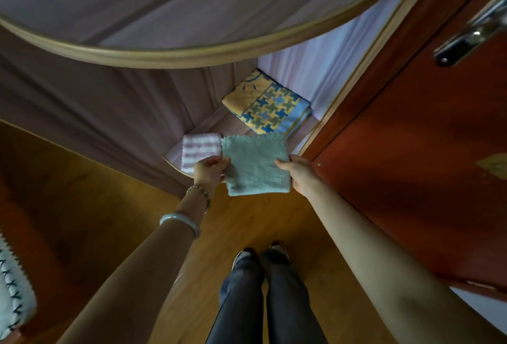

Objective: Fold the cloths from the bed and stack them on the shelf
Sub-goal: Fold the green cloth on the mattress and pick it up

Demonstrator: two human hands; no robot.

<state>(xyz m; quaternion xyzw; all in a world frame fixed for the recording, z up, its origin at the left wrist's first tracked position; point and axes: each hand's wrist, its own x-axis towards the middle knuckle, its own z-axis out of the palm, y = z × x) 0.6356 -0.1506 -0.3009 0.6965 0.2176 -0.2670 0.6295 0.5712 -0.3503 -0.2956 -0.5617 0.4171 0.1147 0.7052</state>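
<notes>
While the shoes point(260, 252) stand on the wood floor point(82, 206) short of the shelf point(211, 127), both arms reach forward to its front edge. White cloth with dark crosses point(11, 291) sits well left of the shelf, at the near corner of the view. Floor between person and shelf front is open. Red door point(411, 151) runs tight along the shelf's right side, just beside the right forearm. Left wrist carries a pale bangle point(179, 221) and a bead bracelet point(199, 194).

Left hand point(210, 171): grip closed to a pinch on the left edge of the green cloth point(255, 164), thumb on top, fingers underneath. Right hand point(300, 175): same pinch on the right edge, thumb on top.

Green cloth is folded square, held flat, straddling the shelf's front edge: far half over the shelf, near half out over the floor. Cannot tell if it rests on the shelf.

Striped pink-white cloth point(200, 151) lies folded at the shelf's front left, meeting the green cloth's left edge. Patterned yellow-blue cloth point(270, 105) lies folded at the shelf's back right corner, its near edge hidden by the green cloth. Upper board point(164, 54) overhangs the shelf with a curved lip, well above the cloths. Door handle point(466, 39) sits high, right of the shelf.
</notes>
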